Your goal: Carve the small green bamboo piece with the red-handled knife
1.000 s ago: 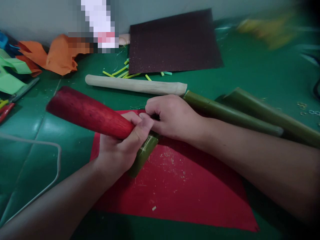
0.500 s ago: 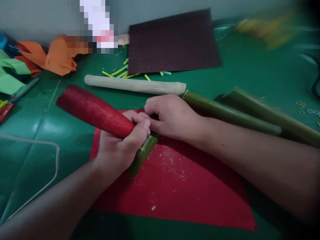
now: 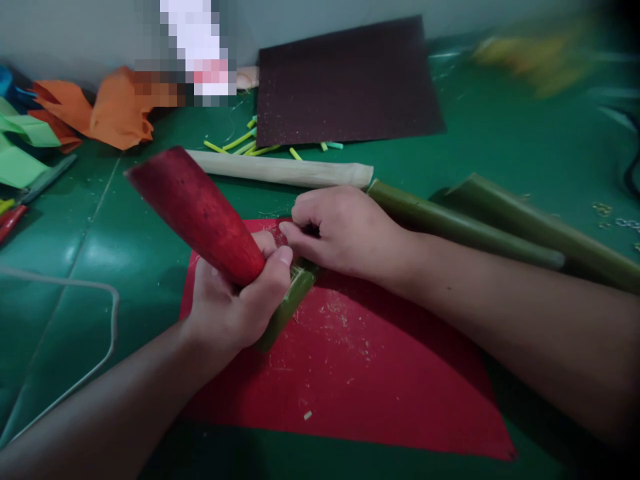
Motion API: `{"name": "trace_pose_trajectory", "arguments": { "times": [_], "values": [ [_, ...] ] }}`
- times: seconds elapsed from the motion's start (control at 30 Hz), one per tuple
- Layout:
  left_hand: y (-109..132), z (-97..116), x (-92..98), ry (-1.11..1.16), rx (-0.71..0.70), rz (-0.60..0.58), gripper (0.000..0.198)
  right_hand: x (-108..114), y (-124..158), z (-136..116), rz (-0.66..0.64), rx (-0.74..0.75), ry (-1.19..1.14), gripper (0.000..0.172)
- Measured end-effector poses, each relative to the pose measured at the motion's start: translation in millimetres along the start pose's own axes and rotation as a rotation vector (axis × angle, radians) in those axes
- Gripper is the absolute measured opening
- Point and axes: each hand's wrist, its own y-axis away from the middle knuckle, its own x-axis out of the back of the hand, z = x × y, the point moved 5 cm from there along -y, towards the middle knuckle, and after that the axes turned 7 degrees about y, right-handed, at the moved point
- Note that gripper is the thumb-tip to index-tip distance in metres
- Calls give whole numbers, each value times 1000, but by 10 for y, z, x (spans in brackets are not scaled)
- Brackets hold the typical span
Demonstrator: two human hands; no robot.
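My left hand (image 3: pixel 245 287) is closed around the lower end of a red piece (image 3: pixel 205 213) that looks like painted wood or bamboo. Its wider end tilts up to the left. Beneath that hand a short green bamboo piece (image 3: pixel 290 307), with a pale scraped patch, rests on a red sheet (image 3: pixel 380 380). My right hand (image 3: pixel 340 223) is curled at the bamboo's far end and appears to grip it, though the fingertips are partly hidden. Fine pale shavings are scattered on the sheet.
Behind my hands lie a pale peeled stick (image 3: pixel 280 170) and two green bamboo lengths (image 3: pixel 460 223). A dark sheet (image 3: pixel 345 87) stands at the back beside yellow-green bits. At left are orange paper (image 3: pixel 123 113), green paper (image 3: pixel 23 160) and a red-handled tool (image 3: pixel 13 223).
The red piece has tipped more upright, its upper end rising and shifting right. My left thumb has drawn slightly away from my right fingers. My right hand has hardly moved.
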Motion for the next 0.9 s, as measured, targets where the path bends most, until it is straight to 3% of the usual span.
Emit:
{"name": "trace_pose_trajectory", "arguments": {
  "times": [0.2,0.57,0.9],
  "values": [
    [-8,-48,-21,121,74,10,25,1,-1,-3,-8,5,-34,37],
    [-33,-73,-42,178,84,49,20,-24,0,8,9,15,-83,37],
    [-58,-70,-67,281,60,-40,22,-13,-1,13,13,6,-60,39]
  ]
}}
